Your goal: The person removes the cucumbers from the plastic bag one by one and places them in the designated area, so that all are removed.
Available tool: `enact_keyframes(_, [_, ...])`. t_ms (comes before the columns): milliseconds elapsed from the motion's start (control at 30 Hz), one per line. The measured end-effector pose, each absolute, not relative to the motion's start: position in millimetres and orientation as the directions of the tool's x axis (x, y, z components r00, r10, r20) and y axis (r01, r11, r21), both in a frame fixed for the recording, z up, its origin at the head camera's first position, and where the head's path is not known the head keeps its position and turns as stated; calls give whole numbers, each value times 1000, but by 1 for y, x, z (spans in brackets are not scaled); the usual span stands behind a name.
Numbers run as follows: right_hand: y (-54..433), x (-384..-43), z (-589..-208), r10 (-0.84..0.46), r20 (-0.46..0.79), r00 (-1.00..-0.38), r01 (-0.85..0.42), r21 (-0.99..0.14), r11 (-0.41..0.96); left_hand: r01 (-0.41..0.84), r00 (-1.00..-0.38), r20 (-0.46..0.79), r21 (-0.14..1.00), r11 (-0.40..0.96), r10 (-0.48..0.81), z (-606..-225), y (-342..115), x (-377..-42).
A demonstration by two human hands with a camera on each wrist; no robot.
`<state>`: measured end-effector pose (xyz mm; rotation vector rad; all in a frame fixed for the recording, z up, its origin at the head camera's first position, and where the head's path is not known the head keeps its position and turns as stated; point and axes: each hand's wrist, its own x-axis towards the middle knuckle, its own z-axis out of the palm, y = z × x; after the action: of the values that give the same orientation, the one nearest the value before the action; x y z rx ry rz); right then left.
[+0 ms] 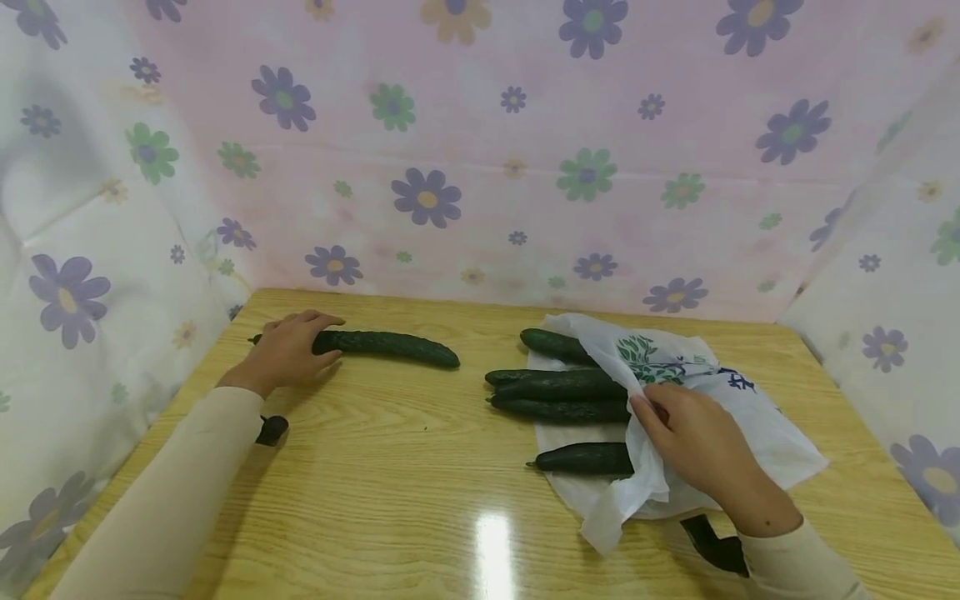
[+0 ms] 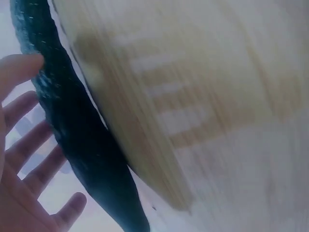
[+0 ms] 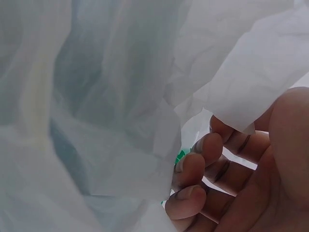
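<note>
A single dark green cucumber point(image 1: 390, 345) lies on the left of the table. My left hand point(image 1: 296, 350) is over its left end, and in the left wrist view the fingers point(image 2: 36, 137) are spread and fairly straight alongside the cucumber, a fingertip touching its skin. On the right, a white plastic bag point(image 1: 738, 425) with green and blue print lies flat with its mouth facing left. My right hand point(image 1: 697, 433) pinches the upper edge of that mouth and lifts it. Several cucumbers point(image 1: 558, 386) stick out of the bag, their right ends hidden under the plastic.
The wooden table point(image 1: 390, 483) carries everything. Flowered cloth point(image 1: 480, 167) hangs behind it and at both sides. Dark pieces of the wrist gear point(image 1: 273, 430) show under both forearms.
</note>
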<state>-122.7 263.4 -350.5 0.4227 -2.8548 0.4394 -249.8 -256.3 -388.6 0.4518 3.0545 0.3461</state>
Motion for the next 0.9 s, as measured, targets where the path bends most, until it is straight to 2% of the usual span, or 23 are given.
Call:
enact_keyframes(233, [264, -121, -351, -237, 246, -940, -301, -269, 915, 311, -950, 55, 293, 904, 308, -384, -234, -243])
enact_keyframes(433, [262, -121, -351, -242, 248, -938, -307, -270, 913, 366, -930, 144, 285, 886, 338, -376, -208, -234])
enact_keyframes(700, [262, -121, -353, -249, 246, -937, -312, -265, 912, 486, -863, 297, 262, 834, 409, -361, -167, -217])
enact_keyframes(900, [262, -121, -353, -249, 248, -936, -313, -262, 913, 540, -823, 376, 287, 791, 425, -350, -145, -206])
